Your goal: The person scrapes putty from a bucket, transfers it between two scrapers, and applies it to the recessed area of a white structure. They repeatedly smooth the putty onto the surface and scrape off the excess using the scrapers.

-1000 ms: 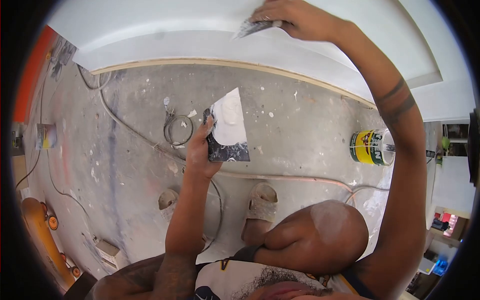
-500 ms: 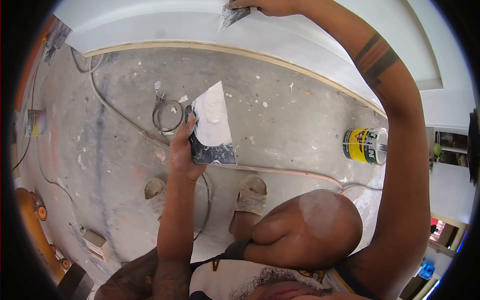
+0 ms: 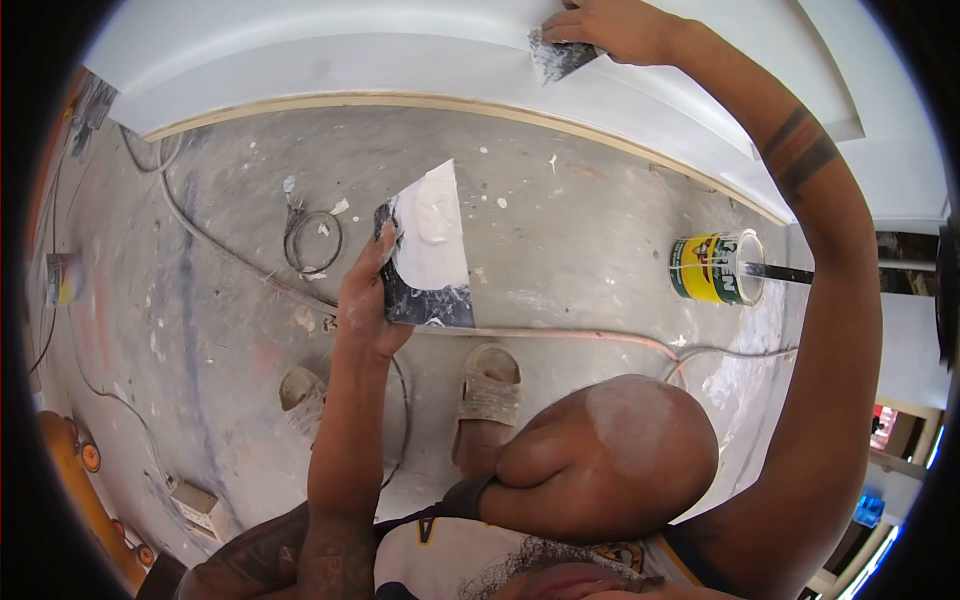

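I see right hand (image 3: 610, 25) clamped on putty knife (image 3: 558, 55) pressed to white panel (image 3: 400, 60), left hand (image 3: 365, 300) gripping filler board (image 3: 430, 250) smeared with white paste, paint can (image 3: 712, 268) on floor (image 3: 560, 230) to the right

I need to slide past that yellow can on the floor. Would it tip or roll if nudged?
The yellow can lies on its side on the concrete floor, so it would probably roll rather than tip. A stick pokes from its open mouth, which might stop the rolling.
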Action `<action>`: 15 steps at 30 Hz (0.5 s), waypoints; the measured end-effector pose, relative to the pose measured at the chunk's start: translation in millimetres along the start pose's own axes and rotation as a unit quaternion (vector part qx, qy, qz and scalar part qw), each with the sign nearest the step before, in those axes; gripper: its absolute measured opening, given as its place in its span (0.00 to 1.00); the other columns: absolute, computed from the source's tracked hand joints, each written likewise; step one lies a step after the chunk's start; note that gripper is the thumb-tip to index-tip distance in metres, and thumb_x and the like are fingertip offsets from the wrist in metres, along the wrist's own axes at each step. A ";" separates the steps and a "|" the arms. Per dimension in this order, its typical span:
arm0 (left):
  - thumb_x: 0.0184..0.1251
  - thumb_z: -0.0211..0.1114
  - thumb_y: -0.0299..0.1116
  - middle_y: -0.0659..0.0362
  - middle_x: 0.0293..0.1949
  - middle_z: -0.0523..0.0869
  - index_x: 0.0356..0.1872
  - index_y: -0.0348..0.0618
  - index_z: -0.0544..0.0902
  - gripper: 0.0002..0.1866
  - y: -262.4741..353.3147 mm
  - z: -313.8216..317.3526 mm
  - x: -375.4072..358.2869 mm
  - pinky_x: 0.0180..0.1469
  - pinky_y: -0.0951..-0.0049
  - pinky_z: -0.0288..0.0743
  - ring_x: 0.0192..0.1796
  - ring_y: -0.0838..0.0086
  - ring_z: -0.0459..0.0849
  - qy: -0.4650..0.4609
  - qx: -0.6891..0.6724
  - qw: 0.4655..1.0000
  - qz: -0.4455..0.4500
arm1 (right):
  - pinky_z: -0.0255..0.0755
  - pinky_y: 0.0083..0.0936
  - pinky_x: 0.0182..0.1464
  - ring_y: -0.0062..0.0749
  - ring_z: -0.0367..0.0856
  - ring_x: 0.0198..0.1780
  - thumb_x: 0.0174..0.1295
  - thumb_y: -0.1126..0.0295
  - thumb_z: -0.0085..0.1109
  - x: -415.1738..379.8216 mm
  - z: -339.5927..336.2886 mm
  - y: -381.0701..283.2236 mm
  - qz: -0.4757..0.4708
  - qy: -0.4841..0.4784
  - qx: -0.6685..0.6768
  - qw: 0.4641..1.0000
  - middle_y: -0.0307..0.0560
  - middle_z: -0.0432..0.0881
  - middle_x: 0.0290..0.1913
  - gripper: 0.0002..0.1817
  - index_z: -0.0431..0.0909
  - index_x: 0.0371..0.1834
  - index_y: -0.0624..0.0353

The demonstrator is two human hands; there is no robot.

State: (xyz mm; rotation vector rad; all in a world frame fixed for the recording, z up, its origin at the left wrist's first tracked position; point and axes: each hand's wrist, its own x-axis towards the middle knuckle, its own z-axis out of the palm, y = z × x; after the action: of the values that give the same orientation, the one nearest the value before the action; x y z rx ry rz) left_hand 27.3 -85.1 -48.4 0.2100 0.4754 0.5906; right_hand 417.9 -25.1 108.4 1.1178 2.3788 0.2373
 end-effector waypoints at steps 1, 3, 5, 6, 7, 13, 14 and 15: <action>0.80 0.52 0.37 0.54 0.55 0.84 0.63 0.35 0.73 0.19 -1.7 0.3 1.5 0.57 0.65 0.81 0.55 0.67 0.85 -0.003 0.000 1.000 -0.004 | 0.61 0.41 0.63 0.40 0.70 0.57 0.59 0.71 0.58 -9.9 2.2 0.0 0.004 -0.004 0.000 1.000 0.36 0.79 0.61 0.24 0.76 0.62 0.50; 0.80 0.51 0.37 0.53 0.56 0.84 0.63 0.35 0.72 0.20 -3.5 -0.3 4.5 0.58 0.64 0.80 0.56 0.66 0.85 -0.019 0.010 1.000 -0.023 | 0.60 0.41 0.64 0.40 0.70 0.57 0.58 0.71 0.60 -27.8 7.2 -0.7 0.019 -0.035 0.004 0.999 0.36 0.79 0.61 0.26 0.75 0.62 0.49; 0.80 0.51 0.38 0.53 0.56 0.84 0.64 0.35 0.72 0.20 -4.7 6.8 4.1 0.58 0.63 0.80 0.56 0.65 0.85 -0.023 0.011 0.999 -0.027 | 0.60 0.40 0.64 0.40 0.70 0.57 0.56 0.71 0.62 -44.1 9.1 -1.7 0.029 -0.054 0.011 0.998 0.36 0.78 0.61 0.27 0.75 0.62 0.49; 0.80 0.51 0.38 0.53 0.56 0.84 0.64 0.35 0.72 0.20 -5.4 9.2 3.5 0.58 0.63 0.80 0.56 0.65 0.85 -0.024 0.011 0.999 -0.027 | 0.60 0.40 0.64 0.39 0.70 0.57 0.55 0.72 0.63 -52.3 10.3 -3.2 0.035 -0.070 0.019 0.997 0.36 0.78 0.61 0.28 0.75 0.62 0.48; 0.80 0.51 0.38 0.53 0.56 0.84 0.64 0.35 0.72 0.20 -6.4 10.0 3.9 0.58 0.63 0.80 0.56 0.65 0.85 -0.026 0.012 0.999 -0.029 | 0.60 0.40 0.64 0.39 0.70 0.57 0.55 0.72 0.63 -62.5 13.8 -6.4 0.037 -0.071 0.019 0.997 0.36 0.78 0.61 0.28 0.75 0.62 0.48; 0.80 0.49 0.36 0.51 0.55 0.85 0.63 0.34 0.74 0.19 -13.7 13.4 4.5 0.57 0.63 0.81 0.54 0.64 0.86 -0.025 0.010 0.999 -0.032 | 0.56 0.35 0.74 0.40 0.66 0.68 0.55 0.88 0.58 -125.4 60.6 -5.3 0.133 -0.053 0.037 0.989 0.38 0.80 0.63 0.27 0.80 0.58 0.51; 0.80 0.49 0.36 0.52 0.54 0.85 0.63 0.34 0.74 0.19 -14.9 13.2 4.8 0.56 0.63 0.81 0.53 0.64 0.86 -0.019 0.014 0.999 -0.028 | 0.56 0.35 0.74 0.40 0.66 0.68 0.55 0.88 0.58 -137.7 66.5 -5.0 0.137 -0.055 0.036 0.988 0.38 0.80 0.63 0.27 0.80 0.58 0.51; 0.81 0.49 0.36 0.52 0.54 0.85 0.62 0.34 0.74 0.19 -16.1 13.1 5.5 0.55 0.63 0.82 0.53 0.64 0.86 -0.015 0.019 0.999 -0.024 | 0.56 0.36 0.74 0.41 0.67 0.68 0.54 0.87 0.59 -150.7 71.5 -4.3 0.142 -0.071 0.033 0.987 0.38 0.80 0.63 0.27 0.80 0.58 0.51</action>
State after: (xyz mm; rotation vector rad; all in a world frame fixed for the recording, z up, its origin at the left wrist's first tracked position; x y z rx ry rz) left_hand 45.5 -95.7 -44.2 0.2422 0.4626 0.5313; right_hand 532.5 -146.0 99.9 1.4546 2.1135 0.1700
